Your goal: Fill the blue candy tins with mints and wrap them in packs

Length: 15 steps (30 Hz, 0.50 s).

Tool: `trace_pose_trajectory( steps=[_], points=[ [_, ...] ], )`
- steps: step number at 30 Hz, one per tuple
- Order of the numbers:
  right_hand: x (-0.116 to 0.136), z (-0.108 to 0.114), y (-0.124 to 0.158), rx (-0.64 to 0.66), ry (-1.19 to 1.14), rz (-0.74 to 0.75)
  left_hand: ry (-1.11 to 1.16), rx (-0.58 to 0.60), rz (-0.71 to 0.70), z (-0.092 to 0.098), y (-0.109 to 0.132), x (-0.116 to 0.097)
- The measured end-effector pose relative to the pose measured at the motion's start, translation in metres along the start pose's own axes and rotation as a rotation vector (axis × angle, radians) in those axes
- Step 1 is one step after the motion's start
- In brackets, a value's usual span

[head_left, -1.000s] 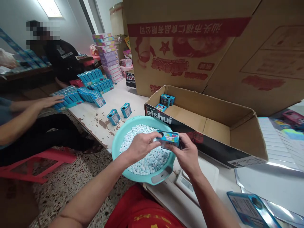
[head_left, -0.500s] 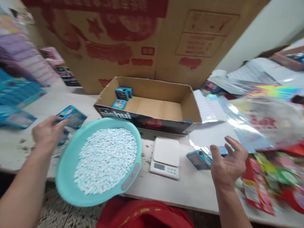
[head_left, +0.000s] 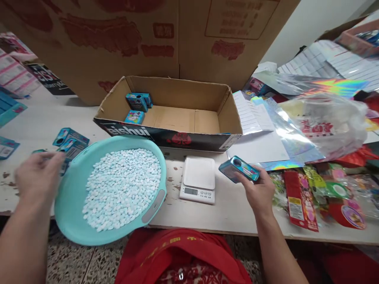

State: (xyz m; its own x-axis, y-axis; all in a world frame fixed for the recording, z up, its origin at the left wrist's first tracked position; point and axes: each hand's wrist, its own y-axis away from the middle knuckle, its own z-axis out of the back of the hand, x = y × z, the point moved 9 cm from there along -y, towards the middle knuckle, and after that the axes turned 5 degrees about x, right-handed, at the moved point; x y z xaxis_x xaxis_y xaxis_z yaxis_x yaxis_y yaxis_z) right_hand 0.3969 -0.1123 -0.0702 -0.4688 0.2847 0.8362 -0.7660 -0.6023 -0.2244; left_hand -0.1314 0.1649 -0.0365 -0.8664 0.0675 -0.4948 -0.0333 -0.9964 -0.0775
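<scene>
A small blue box [head_left: 237,169] with a round dark hole in its end is gripped in my right hand [head_left: 260,193], to the right of the white digital scale [head_left: 199,179]. My left hand [head_left: 38,173] is smeared by motion beside the turquoise basin [head_left: 66,213], which holds many pale blue-white tablets [head_left: 122,189]. Close to its fingers sit several small blue boxes [head_left: 71,138], partly hidden by the hand. I cannot make out whether the left fingers hold one of them. An open cardboard tray [head_left: 177,138] behind the basin contains a few blue boxes [head_left: 137,103].
A large printed carton [head_left: 192,59] stands behind the tray. To the right lie shiny holographic sheets [head_left: 291,138], a plastic bag [head_left: 325,126] and colourful candy packets [head_left: 299,201]. More blue boxes [head_left: 7,148] are at the far left. The table's front edge runs below the scale.
My right hand, open before, has closed on the blue box and lifted it. My left hand has moved left, away from the blue box it held, now beside the basin. The view has shifted.
</scene>
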Motion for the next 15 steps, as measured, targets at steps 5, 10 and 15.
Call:
trace_pose_trajectory(
  steps=[5, 10, 15],
  points=[
    [0.041, -0.07, 0.005, 0.319, -0.134, 0.128, -0.191, 0.354, -0.115, -0.069, 0.062, -0.059],
    [0.031, -0.089, 0.011, 0.398, -0.229, 0.127, -0.239, 0.42, -0.447, -0.098, 0.107, -0.092],
    [-0.01, -0.05, 0.007, 0.221, -0.295, -0.037, -0.21, 0.383, -0.409, -0.084, 0.124, -0.084]
  ],
)
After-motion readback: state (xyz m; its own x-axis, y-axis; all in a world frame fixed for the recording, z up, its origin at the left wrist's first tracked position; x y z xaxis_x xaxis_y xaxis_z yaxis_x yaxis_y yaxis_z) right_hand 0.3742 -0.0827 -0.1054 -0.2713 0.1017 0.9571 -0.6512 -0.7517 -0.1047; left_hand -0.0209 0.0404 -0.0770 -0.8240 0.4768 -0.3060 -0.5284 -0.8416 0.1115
